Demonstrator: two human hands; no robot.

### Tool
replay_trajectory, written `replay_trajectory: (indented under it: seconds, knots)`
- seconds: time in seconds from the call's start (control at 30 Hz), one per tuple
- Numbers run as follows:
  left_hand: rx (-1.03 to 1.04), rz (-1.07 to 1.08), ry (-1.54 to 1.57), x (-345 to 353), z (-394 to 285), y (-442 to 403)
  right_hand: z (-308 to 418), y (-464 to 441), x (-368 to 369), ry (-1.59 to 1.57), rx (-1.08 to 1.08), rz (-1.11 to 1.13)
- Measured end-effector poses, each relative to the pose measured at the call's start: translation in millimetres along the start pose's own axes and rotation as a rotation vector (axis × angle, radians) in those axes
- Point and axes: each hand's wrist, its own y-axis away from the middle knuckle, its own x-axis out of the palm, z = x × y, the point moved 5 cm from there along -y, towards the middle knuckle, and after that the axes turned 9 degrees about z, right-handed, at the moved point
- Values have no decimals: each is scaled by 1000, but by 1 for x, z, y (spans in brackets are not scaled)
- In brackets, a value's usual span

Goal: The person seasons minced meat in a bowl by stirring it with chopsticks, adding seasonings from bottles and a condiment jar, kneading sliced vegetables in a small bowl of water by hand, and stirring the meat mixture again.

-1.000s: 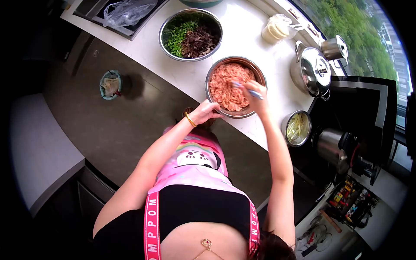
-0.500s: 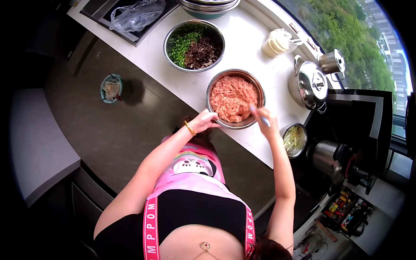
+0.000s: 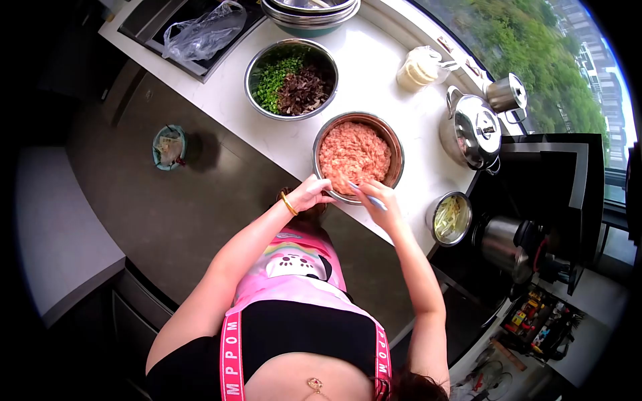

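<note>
A steel bowl (image 3: 399, 155) of pinkish minced meat (image 3: 354, 150) stands near the counter's front edge. My left hand (image 3: 310, 194) is closed on its near-left rim, thumb over the edge. At the near side of the same bowl, my right hand (image 3: 382, 208) is wrapped round a utensil with a pale blue-grey handle (image 3: 376, 201). The lower end of that utensil dips into the meat, so I cannot make out its head. Behind and to the left is a second steel bowl (image 3: 250, 90), holding chopped green herbs (image 3: 277, 80) and dark shredded pieces (image 3: 305, 90).
Stacked bowls (image 3: 311, 28) and a clear plastic bag (image 3: 204, 33) lie at the back left. A lidded pot (image 3: 471, 130), a small pot (image 3: 506, 93) and a jar (image 3: 419, 70) line the window side. To the right sits a small bowl of pale strips (image 3: 451, 217).
My right hand has swung left and nearer with the utensil, from the bowl's right side to its near edge. My left hand keeps its hold on the rim. The view has shifted slightly.
</note>
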Motion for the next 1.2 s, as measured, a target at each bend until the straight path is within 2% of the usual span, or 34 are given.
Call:
replay_trajectory:
  seconds: [0.07,0.1,0.17,0.23,0.27,0.3,0.37,0.47,0.5,0.57,0.67,0.77,0.83,0.9,0.97,1.03,1.17,1.2]
  knots:
    - [-36,25,8,1,1,1,-6,-29,9,-68,10,4]
    - [-34,22,-1,5,-4,4,-7,-44,0,-40,-47,-26]
    - [-28,-20,-42,12,-13,10,-24,-51,-20,-26,-25,-114]
    - [16,-15,-17,14,-16,10,-27,-31,-47,144,107,-87]
    - [25,-14,-9,14,-16,11,-37,-14,-47,117,129,-44]
    - [36,-12,0,13,-15,10,-31,-2,-40,119,124,-52]
    - [27,-27,8,14,-14,10,-12,11,-20,51,-21,-27]
    - [-31,3,7,8,-10,4,2,-24,13,1,41,175]
    - [-35,4,8,8,-9,5,-5,-39,10,-5,42,166]
    - [-44,0,-1,7,-8,6,-11,-68,-4,75,-61,7]
    - [8,30,-12,-3,-6,1,-33,-51,-38,112,-10,-74]
    - [9,15,-26,10,-16,8,-36,1,-36,165,162,46]
    - [-9,30,-28,8,-15,3,-9,3,-13,108,-11,47]
    - [-43,39,-33,6,-9,4,14,-23,5,60,65,132]
    - [-60,10,-48,2,-9,3,-12,-49,21,10,11,122]
    - [-19,44,-58,3,-15,4,-22,-66,-5,-33,-156,-171]
    - [31,11,-84,-3,-19,0,-50,-19,-48,144,217,-126]
    - [11,27,-85,2,-23,1,-47,-5,-46,76,223,-109]
